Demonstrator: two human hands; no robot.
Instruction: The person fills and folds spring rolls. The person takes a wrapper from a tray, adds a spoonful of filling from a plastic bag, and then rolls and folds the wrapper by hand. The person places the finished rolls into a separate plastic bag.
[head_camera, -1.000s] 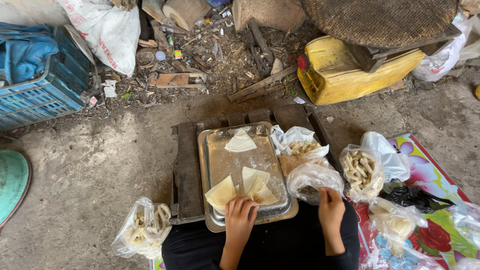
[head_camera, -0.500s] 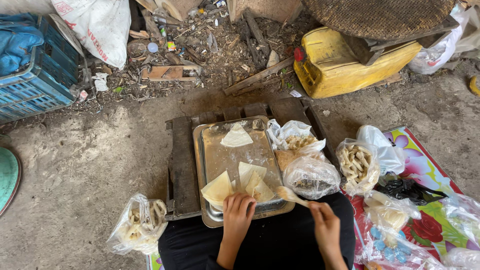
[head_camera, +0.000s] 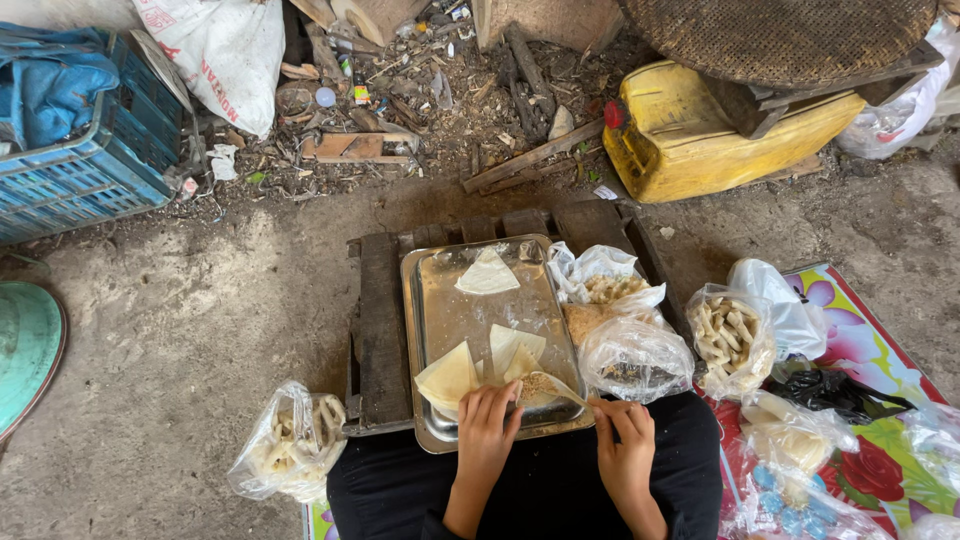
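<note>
A metal tray (head_camera: 443, 305) rests on a dark wooden pallet (head_camera: 378, 320) in front of my knees. Triangular pale wrappers lie on it: one at the far end (head_camera: 488, 273), two near me (head_camera: 448, 376). My left hand (head_camera: 487, 428) presses on the near wrapper. My right hand (head_camera: 625, 445) holds a thin spoon (head_camera: 565, 390) whose tip rests in a brown filling heap (head_camera: 538, 385) on that wrapper.
Clear bags of filling (head_camera: 634, 358) and rolled pieces (head_camera: 733, 335) sit right of the tray, another bag (head_camera: 292, 440) at the left. A yellow jerrycan (head_camera: 690, 140), blue crate (head_camera: 75, 180), white sack (head_camera: 220, 55) and wood scraps lie beyond. A floral mat (head_camera: 850, 340) is at right.
My right hand came from the filling bag back to the tray with the spoon and put brown filling on the near wrapper. My left hand stayed on the wrapper.
</note>
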